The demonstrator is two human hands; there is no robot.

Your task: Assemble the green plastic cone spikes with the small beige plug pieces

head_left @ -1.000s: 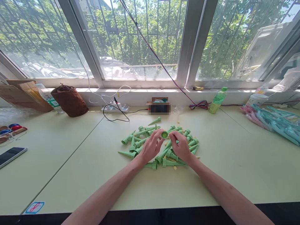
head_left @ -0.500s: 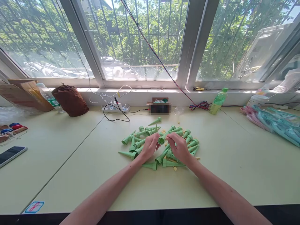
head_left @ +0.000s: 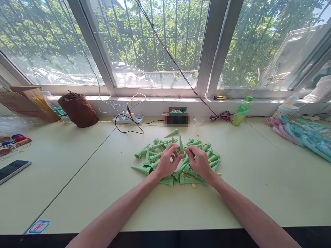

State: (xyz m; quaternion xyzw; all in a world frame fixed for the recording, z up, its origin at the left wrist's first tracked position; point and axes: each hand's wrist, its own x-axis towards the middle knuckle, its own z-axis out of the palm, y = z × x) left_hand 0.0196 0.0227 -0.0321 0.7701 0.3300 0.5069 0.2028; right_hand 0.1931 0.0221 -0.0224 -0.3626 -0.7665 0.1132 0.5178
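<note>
My left hand (head_left: 167,162) is closed on a green plastic watering spike (head_left: 181,145), with its pointed tip upward and its wide end by my fingers. Just right of that spike, my right hand (head_left: 199,161) has its fingers pinched together; whatever is between them is hidden. Under and around both hands lies a loose pile of similar green spikes (head_left: 190,179), pointing in many directions. Small pale yellow pieces (head_left: 193,185) are scattered among them.
Behind the pile are a power strip (head_left: 128,119) with cables and a small dark-screened device (head_left: 177,119). A green bottle (head_left: 241,112) stands back right, near plastic bags (head_left: 305,134). Leftward are a brown pouch (head_left: 78,109) and a phone (head_left: 14,171).
The spike in my left hand has turned: its open end faced me before, and now its tip points up. My right hand stays close beside it, still pinched.
</note>
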